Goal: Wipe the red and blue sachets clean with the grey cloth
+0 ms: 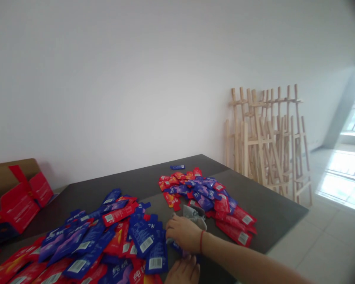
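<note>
My right hand [184,233], with a thin red band at the wrist, is closed over a crumpled grey cloth [197,216]. Cloth pokes out beyond the knuckles and below the fingertips. Under this hand lies a blue pouch [175,245], mostly covered. My left hand [183,272] shows only partly at the bottom edge, its fingers against the pouch's near end; their grip is hard to make out. Left of both hands spreads a heap of blue and red flat pouches [90,236] with white barcode labels. A second pile of such pouches [205,193] lies beyond and right of my right hand.
An opened red carton [19,205] stands at the left on the dark table [90,192]. A single blue pouch [177,167] lies near the table's far edge. Wooden easels [260,142] lean at the white wall behind the right side.
</note>
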`<action>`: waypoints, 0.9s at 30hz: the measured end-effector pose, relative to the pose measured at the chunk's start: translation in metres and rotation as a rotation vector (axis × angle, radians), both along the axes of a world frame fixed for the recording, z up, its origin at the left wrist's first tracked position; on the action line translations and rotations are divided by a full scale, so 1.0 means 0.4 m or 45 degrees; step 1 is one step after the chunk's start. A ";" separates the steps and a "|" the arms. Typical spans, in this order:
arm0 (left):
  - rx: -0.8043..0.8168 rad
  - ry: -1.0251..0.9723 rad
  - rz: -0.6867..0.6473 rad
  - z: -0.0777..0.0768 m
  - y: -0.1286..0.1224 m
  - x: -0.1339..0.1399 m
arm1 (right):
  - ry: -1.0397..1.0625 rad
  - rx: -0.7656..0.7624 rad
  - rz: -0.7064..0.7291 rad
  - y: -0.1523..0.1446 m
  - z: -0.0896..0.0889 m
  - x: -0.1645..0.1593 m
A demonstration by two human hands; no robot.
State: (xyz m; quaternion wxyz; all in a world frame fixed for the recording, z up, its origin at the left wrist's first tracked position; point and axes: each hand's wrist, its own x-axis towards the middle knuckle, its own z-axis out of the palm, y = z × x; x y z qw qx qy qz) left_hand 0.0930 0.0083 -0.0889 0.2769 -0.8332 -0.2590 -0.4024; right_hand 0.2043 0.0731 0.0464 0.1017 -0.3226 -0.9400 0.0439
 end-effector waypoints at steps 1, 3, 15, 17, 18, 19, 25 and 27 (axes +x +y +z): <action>0.008 -0.034 -0.007 0.001 0.002 0.003 | 0.053 -0.059 -0.095 0.004 0.003 0.007; -0.155 0.036 0.022 0.037 -0.004 0.006 | 0.143 -0.132 -0.274 -0.001 0.007 0.037; -1.234 0.825 0.143 0.459 0.050 0.044 | 0.636 -0.349 -0.674 -0.027 -0.034 0.201; -1.163 0.924 0.158 0.481 0.064 0.051 | 0.732 -0.379 -0.680 -0.014 -0.041 0.204; -1.113 0.947 0.160 0.491 0.069 0.053 | 0.774 -0.391 -0.675 -0.010 -0.045 0.205; -1.067 0.951 0.153 0.499 0.071 0.053 | 0.810 -0.402 -0.668 -0.009 -0.047 0.205; -0.824 0.563 0.116 0.434 0.043 0.003 | 0.895 -0.421 -0.613 -0.024 -0.049 0.200; -0.759 0.509 0.114 0.363 0.018 -0.026 | 0.894 -0.409 -0.579 -0.035 -0.042 0.201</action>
